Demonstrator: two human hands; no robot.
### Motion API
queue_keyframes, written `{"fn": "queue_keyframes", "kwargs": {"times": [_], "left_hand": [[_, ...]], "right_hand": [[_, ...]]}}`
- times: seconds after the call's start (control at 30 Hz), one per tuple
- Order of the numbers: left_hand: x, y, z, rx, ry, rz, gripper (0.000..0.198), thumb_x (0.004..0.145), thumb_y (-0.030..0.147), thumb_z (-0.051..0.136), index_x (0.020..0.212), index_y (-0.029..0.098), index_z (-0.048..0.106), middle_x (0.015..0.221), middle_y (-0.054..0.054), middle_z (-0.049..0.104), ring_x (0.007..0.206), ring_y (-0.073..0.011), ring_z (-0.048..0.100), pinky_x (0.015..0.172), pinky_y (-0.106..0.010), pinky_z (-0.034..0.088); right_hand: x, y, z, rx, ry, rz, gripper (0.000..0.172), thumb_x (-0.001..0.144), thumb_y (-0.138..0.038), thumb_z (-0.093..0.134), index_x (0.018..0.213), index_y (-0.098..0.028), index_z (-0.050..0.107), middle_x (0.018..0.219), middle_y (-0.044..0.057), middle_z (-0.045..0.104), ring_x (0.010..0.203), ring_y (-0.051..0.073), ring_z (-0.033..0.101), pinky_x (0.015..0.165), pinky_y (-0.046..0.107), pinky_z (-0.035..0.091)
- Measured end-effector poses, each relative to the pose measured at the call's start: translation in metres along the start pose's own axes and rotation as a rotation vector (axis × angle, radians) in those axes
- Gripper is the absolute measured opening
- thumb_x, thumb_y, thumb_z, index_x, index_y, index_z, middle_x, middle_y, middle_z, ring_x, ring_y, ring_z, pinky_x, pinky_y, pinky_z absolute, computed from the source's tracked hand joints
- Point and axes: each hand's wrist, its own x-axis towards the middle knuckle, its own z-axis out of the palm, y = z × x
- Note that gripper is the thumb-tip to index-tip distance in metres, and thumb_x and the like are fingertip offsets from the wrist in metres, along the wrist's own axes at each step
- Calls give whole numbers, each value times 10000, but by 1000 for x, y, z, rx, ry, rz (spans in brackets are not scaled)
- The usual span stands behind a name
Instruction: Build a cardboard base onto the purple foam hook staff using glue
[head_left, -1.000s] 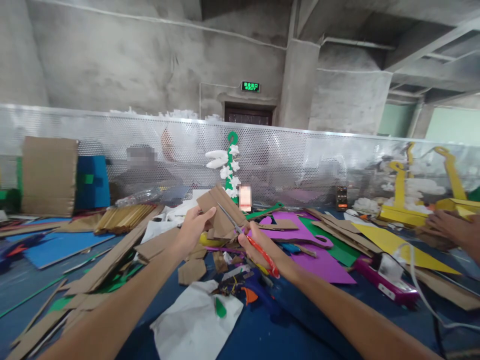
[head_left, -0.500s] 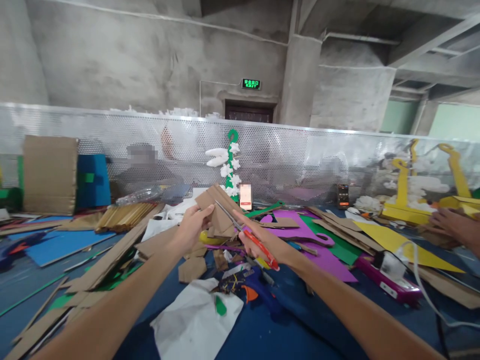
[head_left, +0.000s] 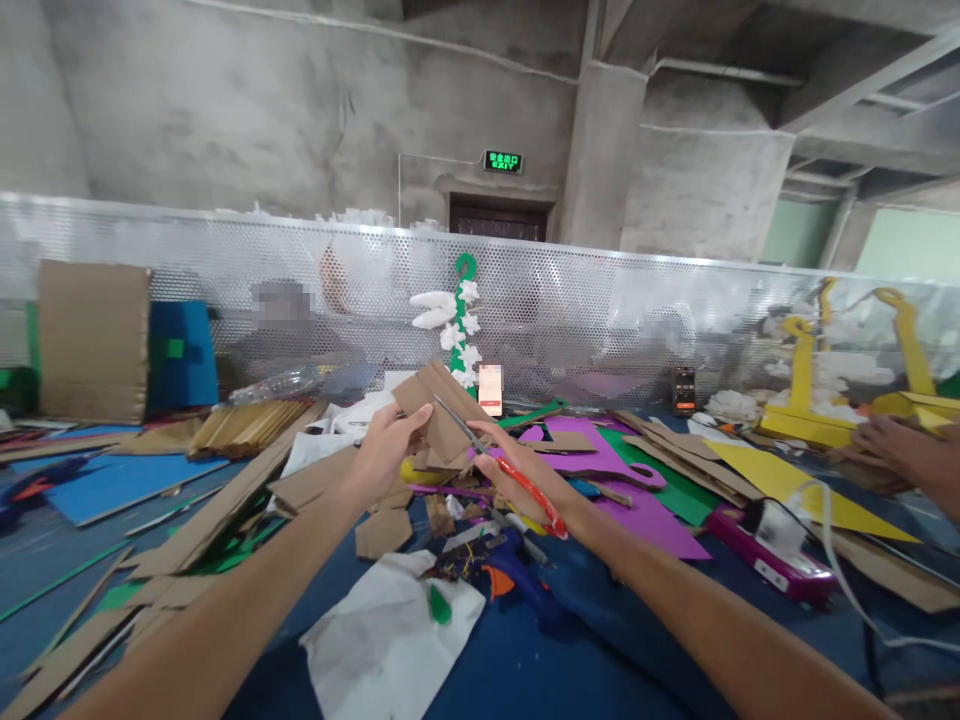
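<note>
Cardboard (head_left: 456, 400) is held up above the cluttered table (head_left: 510, 665), just in front of the green stand (head_left: 459, 372), slanted in the left hand (head_left: 390, 445). The thumb of that hand presses on its near face and pinches it against the fingers, which are mostly hidden. The right hand (head_left: 517, 462) has its fingers curled around the red handle of the scissors (head_left: 531, 492), whose blades lie over the face of the sheet, tips near the left thumb; whether they are parted, or have bitten in, I cannot tell. Cutting looks, by my judgement, under way but unfinished: the sheet hangs together, and no strip is seen coming away from it. Trimmed scraps (head_left: 384, 535) lie below, so some cutting seems done, though not necessarily from this sheet. The green stand already carries white flowers (head_left: 451, 336) and looks well advanced. The sheet is not fixed to anything, and the glue gun (head_left: 534, 590) lies on the table, out of both hands.
</note>
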Motion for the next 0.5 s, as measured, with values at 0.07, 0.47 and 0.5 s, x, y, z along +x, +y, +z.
{"fn": "queue_keyframes", "kwargs": {"times": [0.07,0.47,0.5], "left_hand": [[-1,1,2,-12,1,-5,479,609,421,901,977,164,734,946,-79,782,813,-209,712,636,-269,564],[-1,4,1,-25,-1,-23,437,645,376,870,979,147,705,930,-83,774,755,-189,703,637,-267,557],[-1,4,1,-37,15,-32,426,651,367,868,976,148,700,918,-81,773,742,-185,702,634,-266,555]], "right_hand": [[0,-2,-2,-81,15,-14,658,1010,-658,407,1511,-231,425,805,19,647,766,236,642,863,392,489],[-2,7,-2,-92,-20,-67,688,1016,-596,433,1547,-175,314,673,-36,539,639,196,579,702,334,480],[-3,6,-2,-80,-23,-83,684,1014,-595,437,1541,-175,319,710,-17,576,679,207,609,715,347,493]]}}
